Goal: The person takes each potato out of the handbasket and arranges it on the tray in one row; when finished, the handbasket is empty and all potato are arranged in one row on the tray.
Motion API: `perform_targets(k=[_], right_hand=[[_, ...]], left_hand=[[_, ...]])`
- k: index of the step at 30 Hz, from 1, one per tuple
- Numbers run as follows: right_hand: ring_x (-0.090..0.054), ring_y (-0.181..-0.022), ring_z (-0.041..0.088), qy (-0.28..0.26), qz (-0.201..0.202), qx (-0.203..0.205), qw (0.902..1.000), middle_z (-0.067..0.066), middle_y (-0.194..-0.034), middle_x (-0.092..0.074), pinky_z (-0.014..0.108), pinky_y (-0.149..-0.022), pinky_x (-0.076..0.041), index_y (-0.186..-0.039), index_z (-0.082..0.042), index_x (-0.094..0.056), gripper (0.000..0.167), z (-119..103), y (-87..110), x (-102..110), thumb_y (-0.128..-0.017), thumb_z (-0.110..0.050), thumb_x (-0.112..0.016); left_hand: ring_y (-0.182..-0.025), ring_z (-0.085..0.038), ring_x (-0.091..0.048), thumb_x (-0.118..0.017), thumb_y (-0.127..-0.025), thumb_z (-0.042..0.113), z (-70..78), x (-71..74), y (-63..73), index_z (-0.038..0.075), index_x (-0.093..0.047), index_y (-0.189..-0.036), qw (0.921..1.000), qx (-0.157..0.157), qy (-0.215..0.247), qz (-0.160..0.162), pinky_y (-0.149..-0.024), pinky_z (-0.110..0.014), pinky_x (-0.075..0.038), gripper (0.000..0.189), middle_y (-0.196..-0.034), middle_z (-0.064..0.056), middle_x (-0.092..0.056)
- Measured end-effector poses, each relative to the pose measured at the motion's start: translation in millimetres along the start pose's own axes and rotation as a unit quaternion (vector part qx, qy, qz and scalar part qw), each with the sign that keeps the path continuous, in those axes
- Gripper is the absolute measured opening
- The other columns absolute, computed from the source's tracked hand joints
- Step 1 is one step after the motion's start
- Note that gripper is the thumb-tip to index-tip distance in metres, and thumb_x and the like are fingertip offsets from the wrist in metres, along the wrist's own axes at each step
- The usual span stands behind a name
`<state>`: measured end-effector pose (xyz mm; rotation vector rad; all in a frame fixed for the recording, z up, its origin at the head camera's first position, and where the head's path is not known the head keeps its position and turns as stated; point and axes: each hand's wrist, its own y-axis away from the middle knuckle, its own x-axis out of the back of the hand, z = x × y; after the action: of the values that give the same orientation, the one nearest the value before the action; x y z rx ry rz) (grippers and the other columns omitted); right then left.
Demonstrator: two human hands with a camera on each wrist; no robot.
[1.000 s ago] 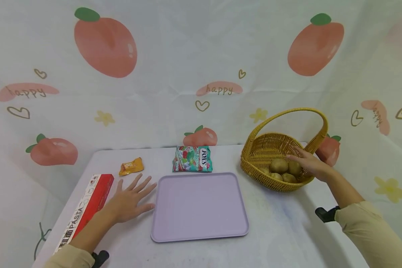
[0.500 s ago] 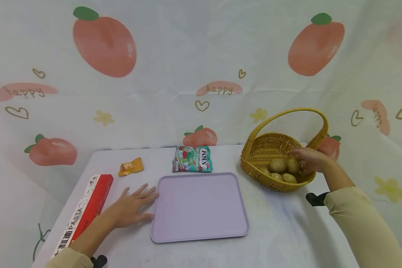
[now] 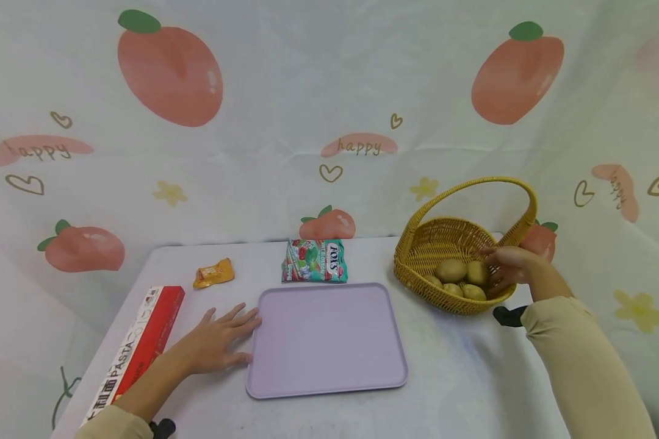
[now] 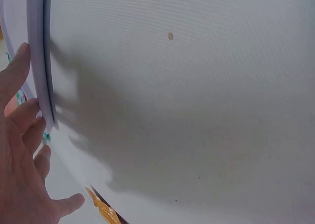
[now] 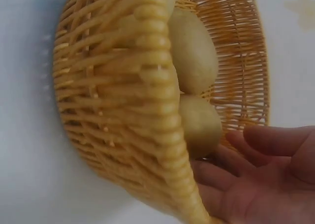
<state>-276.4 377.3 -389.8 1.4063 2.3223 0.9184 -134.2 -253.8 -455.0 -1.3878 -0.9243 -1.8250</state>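
In the head view, my left hand [image 3: 214, 341] lies at the left rim of a lilac tray [image 3: 329, 341], fingers spread. The left wrist view shows its thumb and some fingertips at the tray edge [image 4: 40, 61]. My right hand [image 3: 512, 266] reaches over the right side of a yellow wicker basket [image 3: 417, 284] with a tall handle. Inside lie several potatoes [image 3: 451, 271]. Seen from the right wrist, the fingers extend into the basket beside the nearest potato [image 5: 201, 125], with the thumb apart from it. Whether the fingertips touch the potato is hidden.
A red and white pasta box [image 3: 137, 350] lies along the table's left side. Behind the left hand is a small orange packet [image 3: 214, 274]. A green Fox's candy bag [image 3: 315, 260] lies behind the tray. A fruit-print cloth [image 3: 263, 122] hangs at the back.
My right hand has moved down into the basket's right side, and the potatoes there have shifted slightly. My left hand has come down and back a little to the tray's left rim.
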Motion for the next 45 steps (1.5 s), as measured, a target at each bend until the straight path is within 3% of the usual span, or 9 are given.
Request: perform_targets(k=[8,17,25,29,33,37,42,45], right_hand=[[-0.036,-0.128,0.043,0.017,0.04,-0.03,0.9986,0.035,-0.145,-0.02,0.055,-0.097,-0.049,-0.155,0.005,0.001,0.071,-0.1,-6.2,-6.1,-0.099,-0.002,-0.041],[-0.045,-0.121,0.029,0.111,0.065,-0.001,0.9917,0.035,-0.146,-0.025,0.04,-0.097,-0.049,-0.152,0.01,-0.015,0.062,3.6,-12.2,-3.9,-0.101,-0.005,-0.047],[-0.043,-0.124,0.032,0.143,0.05,0.016,0.9883,0.037,-0.147,-0.024,0.048,-0.104,-0.045,-0.152,0.012,-0.016,0.061,-0.8,-4.0,-3.0,-0.102,-0.007,-0.047],[-0.05,-0.111,0.028,0.163,0.043,0.037,0.9849,0.033,-0.136,-0.037,0.045,-0.095,-0.05,-0.151,0.013,-0.017,0.062,-6.6,2.2,-2.5,-0.103,-0.009,-0.047],[-0.05,-0.098,0.017,0.178,0.044,0.074,0.9803,0.015,-0.122,-0.047,0.041,-0.09,-0.051,-0.151,0.012,-0.021,0.062,-10.4,8.6,-2.6,-0.103,-0.012,-0.051],[-0.052,-0.099,0.012,0.177,0.037,0.124,0.9757,0.012,-0.127,-0.048,0.037,-0.092,-0.051,-0.151,0.011,-0.026,0.061,-13.4,16.8,-8.1,-0.103,-0.014,-0.054],[-0.056,-0.094,0.009,0.182,0.009,0.184,0.9659,0.005,-0.121,-0.054,0.032,-0.085,-0.054,-0.15,0.011,-0.029,0.058,-19.2,26.9,-24.7,-0.103,-0.014,-0.054],[-0.057,-0.1,0.009,0.2,-0.014,0.215,0.9558,0.006,-0.132,-0.052,0.034,-0.088,-0.054,-0.15,0.008,-0.033,0.056,-24.8,29.4,-39.0,-0.104,-0.015,-0.053]], left_hand=[[-0.146,-0.039,-0.029,-0.062,-0.086,0.065,2.4,1.1,0.3,0.019,-0.047,-0.15,1.0,0.0,0.004,-0.002,-0.105,-0.076,-0.024,0.08,-0.156,-0.007,-0.042],[-0.145,-0.039,-0.03,-0.062,-0.086,0.064,0.8,0.4,0.7,0.018,-0.048,-0.149,1.0,-0.004,0.002,0.004,-0.104,-0.075,-0.026,0.08,-0.155,-0.008,-0.042],[-0.145,-0.039,-0.03,-0.06,-0.086,0.067,0.3,-0.5,-0.4,0.019,-0.047,-0.15,1.0,-0.004,0.006,-0.001,-0.104,-0.076,-0.026,0.081,-0.156,-0.007,-0.042],[-0.145,-0.039,-0.031,-0.06,-0.086,0.067,-0.2,-0.6,-0.5,0.019,-0.047,-0.15,1.0,-0.002,0.005,-0.003,-0.104,-0.076,-0.026,0.081,-0.156,-0.008,-0.041],[-0.145,-0.039,-0.031,-0.061,-0.086,0.067,0.3,0.4,-0.2,0.019,-0.047,-0.15,0.9999,0.005,0.005,-0.008,-0.105,-0.075,-0.026,0.081,-0.156,-0.008,-0.041],[-0.145,-0.039,-0.031,-0.061,-0.086,0.066,1.6,2.3,0.0,0.019,-0.047,-0.15,0.9999,0.004,0.005,-0.008,-0.105,-0.075,-0.026,0.081,-0.156,-0.007,-0.041],[-0.145,-0.039,-0.03,-0.061,-0.086,0.065,2.8,3.1,0.1,0.018,-0.047,-0.15,0.9999,0.003,0.009,-0.009,-0.105,-0.075,-0.026,0.081,-0.156,-0.008,-0.041],[-0.145,-0.04,-0.03,-0.061,-0.086,0.066,2.8,2.9,0.8,0.018,-0.046,-0.15,0.9999,0.004,0.01,-0.01,-0.105,-0.075,-0.026,0.081,-0.156,-0.008,-0.041]])
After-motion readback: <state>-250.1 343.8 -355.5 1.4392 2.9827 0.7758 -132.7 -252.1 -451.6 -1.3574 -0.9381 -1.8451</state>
